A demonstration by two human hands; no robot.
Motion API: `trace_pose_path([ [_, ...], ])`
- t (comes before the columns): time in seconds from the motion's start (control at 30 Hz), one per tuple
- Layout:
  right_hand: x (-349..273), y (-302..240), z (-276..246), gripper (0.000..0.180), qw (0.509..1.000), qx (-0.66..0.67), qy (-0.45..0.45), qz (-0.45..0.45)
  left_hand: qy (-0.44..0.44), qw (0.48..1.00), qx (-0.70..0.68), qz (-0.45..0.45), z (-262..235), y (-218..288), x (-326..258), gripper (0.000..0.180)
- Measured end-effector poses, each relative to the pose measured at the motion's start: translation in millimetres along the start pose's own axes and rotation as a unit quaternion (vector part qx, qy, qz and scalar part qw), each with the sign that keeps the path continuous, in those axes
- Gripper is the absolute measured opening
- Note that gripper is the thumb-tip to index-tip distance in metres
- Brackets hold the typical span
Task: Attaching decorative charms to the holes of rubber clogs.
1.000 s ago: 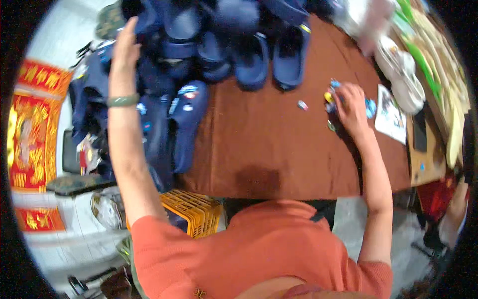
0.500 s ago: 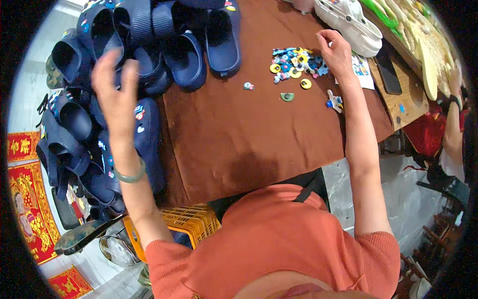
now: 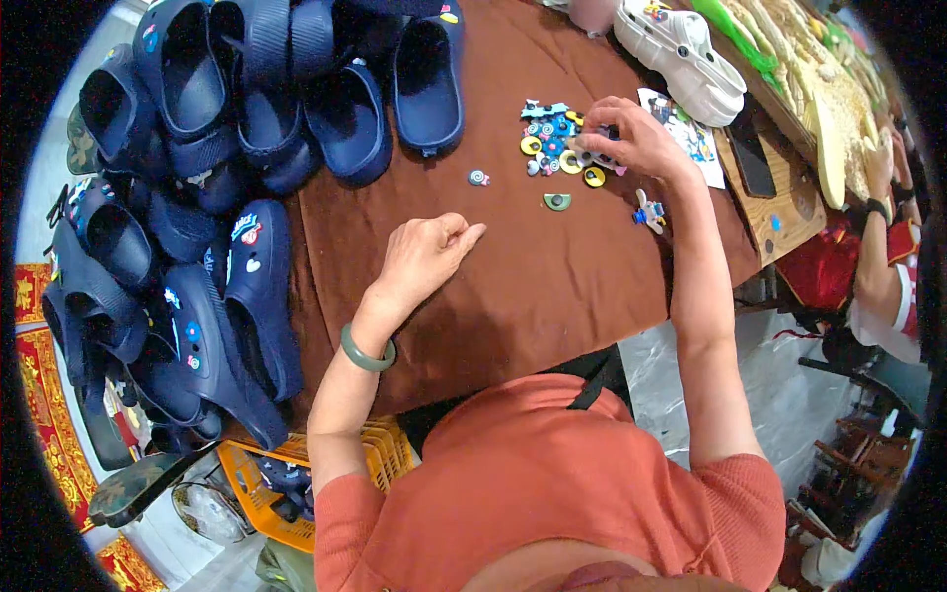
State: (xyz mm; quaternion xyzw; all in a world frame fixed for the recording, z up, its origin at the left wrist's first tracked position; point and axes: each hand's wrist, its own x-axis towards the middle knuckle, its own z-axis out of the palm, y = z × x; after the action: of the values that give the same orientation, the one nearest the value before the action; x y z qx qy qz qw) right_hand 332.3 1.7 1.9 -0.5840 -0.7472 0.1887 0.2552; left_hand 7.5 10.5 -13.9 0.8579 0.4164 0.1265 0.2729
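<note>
My right hand (image 3: 636, 143) reaches over a pile of small shoe charms (image 3: 547, 138) in yellow, blue and white. Its fingers are bent and apart, the tips among the charms, and it covers the pile's right side. Lower and to the left, my left hand (image 3: 424, 261) hovers over the brown cloth (image 3: 473, 306) with its fingers curled together. Whatever it holds, if anything, is hidden. Apart from the pile lie a swirl charm (image 3: 478, 178), a green half-round charm (image 3: 557, 201) and a white-and-blue figure charm (image 3: 649, 212).
Many navy clogs (image 3: 350, 113) are stacked along the left, a few with charms on them, including a clog (image 3: 261, 296) near my left arm. A white clog (image 3: 681, 59), a printed sheet (image 3: 705, 148) and a phone (image 3: 755, 163) lie at right. An orange basket (image 3: 390, 449) stands below the table edge.
My left hand has moved right, from over the clogs to the brown cloth, and its fingers have closed. The right hand has moved down and left onto the charm pile, its pinch loosened.
</note>
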Motion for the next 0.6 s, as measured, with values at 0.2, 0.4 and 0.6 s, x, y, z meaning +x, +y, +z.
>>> trace_pose_path([
  [0.2, 17, 7, 30, 0.021, 0.991, -0.033, 0.127, 0.027, 0.056, 0.998, -0.008, -0.011, 11, -4, 2, 0.032],
  [0.4, 21, -2, 51, 0.033, 0.99, -0.112, 0.081, -0.014, 0.11, 0.994, 0.021, 0.0, 20, -7, 1, 0.031],
  [0.6, 16, -5, 51, 0.016, 0.977, -0.116, 0.171, -0.049, 0.127, 0.992, 0.02, 0.011, 22, -8, 0, 0.031],
])
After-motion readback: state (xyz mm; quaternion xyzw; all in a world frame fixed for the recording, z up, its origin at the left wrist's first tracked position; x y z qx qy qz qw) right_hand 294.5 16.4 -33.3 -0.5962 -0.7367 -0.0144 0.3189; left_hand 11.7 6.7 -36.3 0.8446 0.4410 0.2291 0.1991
